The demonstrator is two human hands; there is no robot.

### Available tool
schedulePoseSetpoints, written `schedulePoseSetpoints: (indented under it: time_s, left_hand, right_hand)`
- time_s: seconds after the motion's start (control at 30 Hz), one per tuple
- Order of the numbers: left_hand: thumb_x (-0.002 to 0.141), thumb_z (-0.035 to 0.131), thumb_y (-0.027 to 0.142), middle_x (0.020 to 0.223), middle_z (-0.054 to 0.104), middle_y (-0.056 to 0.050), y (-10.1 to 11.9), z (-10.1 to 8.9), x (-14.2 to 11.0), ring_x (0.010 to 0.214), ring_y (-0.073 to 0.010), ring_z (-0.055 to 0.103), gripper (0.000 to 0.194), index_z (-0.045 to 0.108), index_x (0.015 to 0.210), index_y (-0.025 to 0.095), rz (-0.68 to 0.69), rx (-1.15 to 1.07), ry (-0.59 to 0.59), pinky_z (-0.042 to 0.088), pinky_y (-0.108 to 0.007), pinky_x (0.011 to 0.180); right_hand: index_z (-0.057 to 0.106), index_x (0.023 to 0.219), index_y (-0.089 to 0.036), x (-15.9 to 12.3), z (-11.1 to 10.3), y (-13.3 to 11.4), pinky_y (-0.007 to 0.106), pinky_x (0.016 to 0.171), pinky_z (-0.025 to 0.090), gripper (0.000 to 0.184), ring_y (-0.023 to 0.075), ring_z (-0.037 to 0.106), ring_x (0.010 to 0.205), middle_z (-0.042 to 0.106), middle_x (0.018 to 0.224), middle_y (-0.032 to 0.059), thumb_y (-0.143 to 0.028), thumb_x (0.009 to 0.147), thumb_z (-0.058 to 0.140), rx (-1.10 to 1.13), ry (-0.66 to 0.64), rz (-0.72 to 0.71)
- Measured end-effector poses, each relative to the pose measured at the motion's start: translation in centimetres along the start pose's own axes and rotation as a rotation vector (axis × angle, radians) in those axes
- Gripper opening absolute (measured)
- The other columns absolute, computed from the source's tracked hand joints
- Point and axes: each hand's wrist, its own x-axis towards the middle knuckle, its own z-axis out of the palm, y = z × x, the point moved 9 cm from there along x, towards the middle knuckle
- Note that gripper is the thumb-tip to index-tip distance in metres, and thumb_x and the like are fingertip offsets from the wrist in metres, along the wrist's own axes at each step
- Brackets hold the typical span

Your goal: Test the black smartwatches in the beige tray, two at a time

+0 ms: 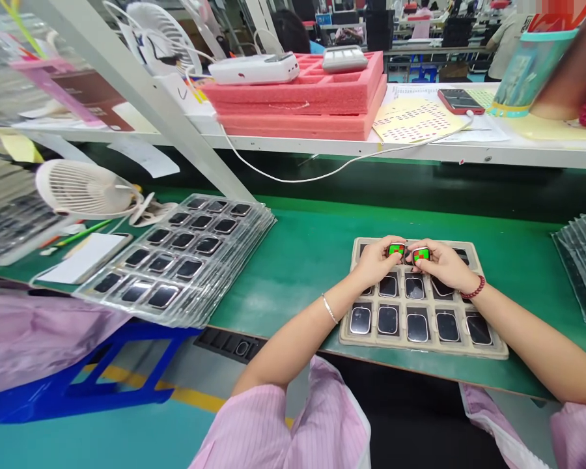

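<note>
My left hand pinches a smartwatch whose lit screen shows green and red blocks. Close beside it, my right hand grips a second smartwatch with a similar green and red screen. Both hands are over the back part of a beige tray lying on the green bench. Dark-screened watches sit in the tray's compartments in rows. My hands and forearms cover some compartments at the back and sides.
Left of the tray, clear plastic trays holding dark watches are stacked. A small white fan lies behind a white notepad. More clear trays stand at the right edge. Red foam blocks rest on the shelf, with a white cable hanging below.
</note>
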Motion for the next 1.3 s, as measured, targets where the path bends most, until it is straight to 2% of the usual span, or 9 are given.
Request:
schedulePoseSetpoints:
  time_s: [0.27, 0.37, 0.6, 0.8, 1.0, 1.3]
  left_hand:
    - [0.084, 0.063, 0.035, 0.098, 0.069, -0.009, 0.23, 0.03, 0.13, 0.069, -0.0133, 0.066, 0.03, 0.065, 0.105, 0.014, 0.002, -0.017, -0.008, 0.056, -0.028, 0.068]
    - [0.084, 0.063, 0.037, 0.099, 0.069, -0.009, 0.6, -0.02, 0.02, 0.067, -0.0121, 0.065, 0.028, 0.066, 0.101, 0.014, 0.004, -0.006, -0.003, 0.055, -0.027, 0.067]
    - [0.085, 0.062, 0.033, 0.095, 0.07, -0.008, 0.95, -0.15, -0.2, 0.078, -0.0149, 0.066, 0.024, 0.067, 0.098, 0.014, 0.04, 0.042, 0.008, 0.053, -0.027, 0.071]
    - [0.081, 0.064, 0.024, 0.096, 0.069, -0.007, 0.95, -0.26, -0.05, 0.078, -0.0144, 0.064, 0.025, 0.064, 0.103, 0.014, 0.054, 0.084, 0.028, 0.051, -0.025, 0.071]
    - [0.079, 0.06, 0.017, 0.095, 0.067, -0.005, 0.52, -0.07, 0.01, 0.074, -0.0132, 0.062, 0.031, 0.061, 0.109, 0.015, 0.037, 0.082, 0.011, 0.051, -0.025, 0.071]
    - [0.075, 0.058, 0.012, 0.096, 0.066, -0.005, 0.4, -0.25, -0.11, 0.077, -0.0138, 0.062, 0.035, 0.061, 0.11, 0.017, 0.038, 0.092, 0.022, 0.051, -0.026, 0.073]
  right_hand:
    - [0.067, 0.1, -0.019, -0.1, -0.11, -0.21, 0.033, 0.064, 0.06, 0.021, 0.0159, 0.067, 0.068, 0.071, 0.096, 0.0077, -0.028, 0.082, 0.063, -0.033, 0.006, -0.01]
    - [0.068, 0.098, -0.019, -0.09, -0.01, -0.33, 0.033, 0.064, 0.06, 0.02, 0.016, 0.067, 0.068, 0.071, 0.1, 0.008, -0.031, 0.083, 0.064, -0.046, -0.009, -0.017]
    - [0.069, 0.107, -0.02, -0.16, -0.3, 0.63, 0.028, 0.063, 0.057, 0.028, 0.0171, 0.072, 0.074, 0.073, 0.098, 0.0083, -0.041, 0.092, 0.056, -0.014, -0.028, 0.043]
    - [0.068, 0.104, -0.02, -0.26, -0.14, 0.14, 0.032, 0.064, 0.059, 0.026, 0.0172, 0.07, 0.072, 0.073, 0.096, 0.0079, -0.038, 0.087, 0.062, 0.013, -0.011, 0.019]
    - [0.065, 0.096, -0.018, -0.18, -0.07, -0.17, 0.034, 0.067, 0.059, 0.018, 0.0156, 0.067, 0.067, 0.071, 0.089, 0.0058, -0.029, 0.081, 0.066, 0.018, 0.005, 0.0]
    - [0.063, 0.101, -0.02, -0.04, -0.03, 0.37, 0.033, 0.067, 0.058, 0.023, 0.0157, 0.065, 0.068, 0.07, 0.09, 0.0042, -0.022, 0.079, 0.065, 0.007, -0.017, -0.026]
